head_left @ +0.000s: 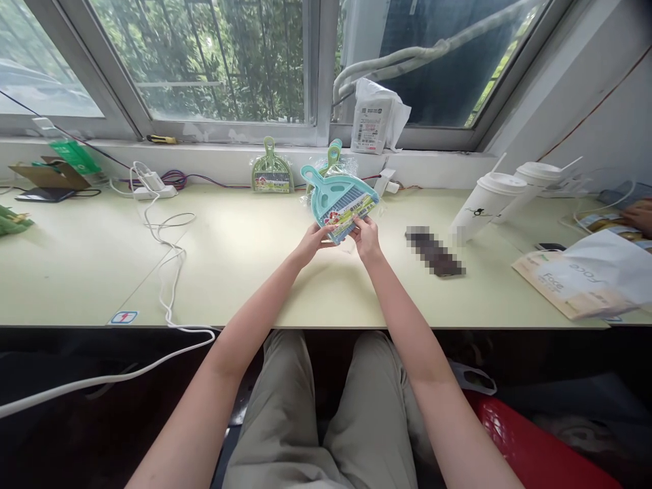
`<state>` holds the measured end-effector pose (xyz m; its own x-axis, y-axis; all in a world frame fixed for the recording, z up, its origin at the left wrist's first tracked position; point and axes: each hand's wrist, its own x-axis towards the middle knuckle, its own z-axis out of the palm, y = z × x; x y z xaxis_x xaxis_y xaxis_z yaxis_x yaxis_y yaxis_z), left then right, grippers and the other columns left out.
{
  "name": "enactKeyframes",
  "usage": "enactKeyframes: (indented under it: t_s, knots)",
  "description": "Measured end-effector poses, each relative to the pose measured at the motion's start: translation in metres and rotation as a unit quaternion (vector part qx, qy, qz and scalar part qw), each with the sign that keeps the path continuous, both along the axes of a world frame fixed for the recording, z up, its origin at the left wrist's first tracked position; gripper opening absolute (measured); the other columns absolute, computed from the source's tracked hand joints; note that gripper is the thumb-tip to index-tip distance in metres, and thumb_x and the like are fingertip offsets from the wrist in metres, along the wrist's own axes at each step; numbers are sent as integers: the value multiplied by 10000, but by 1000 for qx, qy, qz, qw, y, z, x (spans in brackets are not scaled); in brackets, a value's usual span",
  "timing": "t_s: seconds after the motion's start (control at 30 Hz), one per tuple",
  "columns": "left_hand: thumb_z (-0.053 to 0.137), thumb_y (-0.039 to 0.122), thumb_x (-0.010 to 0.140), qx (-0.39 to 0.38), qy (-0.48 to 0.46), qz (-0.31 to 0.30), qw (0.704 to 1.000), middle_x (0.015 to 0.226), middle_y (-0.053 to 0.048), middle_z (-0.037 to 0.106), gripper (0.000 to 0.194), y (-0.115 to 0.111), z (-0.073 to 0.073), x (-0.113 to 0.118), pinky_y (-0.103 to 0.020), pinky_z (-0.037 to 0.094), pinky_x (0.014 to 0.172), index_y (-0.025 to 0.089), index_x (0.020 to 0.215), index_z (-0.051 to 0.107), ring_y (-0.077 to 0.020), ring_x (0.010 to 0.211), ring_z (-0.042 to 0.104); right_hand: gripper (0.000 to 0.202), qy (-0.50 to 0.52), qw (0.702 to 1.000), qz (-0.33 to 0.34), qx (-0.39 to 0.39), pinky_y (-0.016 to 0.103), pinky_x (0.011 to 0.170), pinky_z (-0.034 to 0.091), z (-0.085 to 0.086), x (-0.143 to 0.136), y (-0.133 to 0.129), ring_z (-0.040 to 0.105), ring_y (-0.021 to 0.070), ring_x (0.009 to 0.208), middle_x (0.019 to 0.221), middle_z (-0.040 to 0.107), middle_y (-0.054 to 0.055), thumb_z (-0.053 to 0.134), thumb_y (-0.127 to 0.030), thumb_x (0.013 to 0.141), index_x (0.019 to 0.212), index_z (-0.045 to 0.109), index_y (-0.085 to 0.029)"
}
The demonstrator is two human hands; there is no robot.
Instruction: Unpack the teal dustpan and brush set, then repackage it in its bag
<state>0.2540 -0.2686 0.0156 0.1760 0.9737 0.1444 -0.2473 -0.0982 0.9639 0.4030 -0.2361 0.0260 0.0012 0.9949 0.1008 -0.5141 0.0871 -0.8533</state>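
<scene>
Right now your left hand (312,242) and your right hand (367,238) both hold a teal mini dustpan set (339,197), still in its clear wrapper, just above the pale desk (244,272). Your left fingers pinch the lower left edge of the pack, thumb on top; your right fingers pinch the lower right corner by the printed label, pressed close together. The pack's handle points up and to the left, toward the window (214,61). Behind it, leaning on the sill wall, stands a green mini dustpan set (272,168), and another wrapped set shows just behind the one you hold. To your right lie a blurred dark object (435,251), two white lidded cups (489,200) tilted with straws, and a tissue pack (581,275). To your left a white power strip (151,187) trails its white cable (170,272) across the desk and over the front edge. Another person's hand (639,216) shows at the far right edge.
</scene>
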Motion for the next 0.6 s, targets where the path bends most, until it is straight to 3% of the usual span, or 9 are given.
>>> enactKeyframes:
  t_s: [0.43,0.5,0.6]
  knots:
    - [579,267,791,-7,8,32,999,1024,-102,710,428,1,-4,2,-394,569,814,141,1195,515,-196,746,718,60,-26,999,5,-27,314,749,611,-5,-3,7,706,151,729,809,717,22,598,-191,858,914,580,-178]
    - [580,240,776,-26,-2,43,999,950,-88,715,432,3,-4,2,-374,581,779,132,1189,512,-191,719,712,50,-49,998,14,-42,328,725,616,-4,0,10,706,159,698,794,719,39,579,-213,884,905,585,-168]
    - [553,203,761,-73,-31,97,992,865,-75,706,411,10,-3,-4,-337,595,697,113,1161,527,-191,697,700,213,-148,987,9,-70,364,682,617,-3,11,14,706,188,669,739,709,85,483,-306,944,876,603,-145]
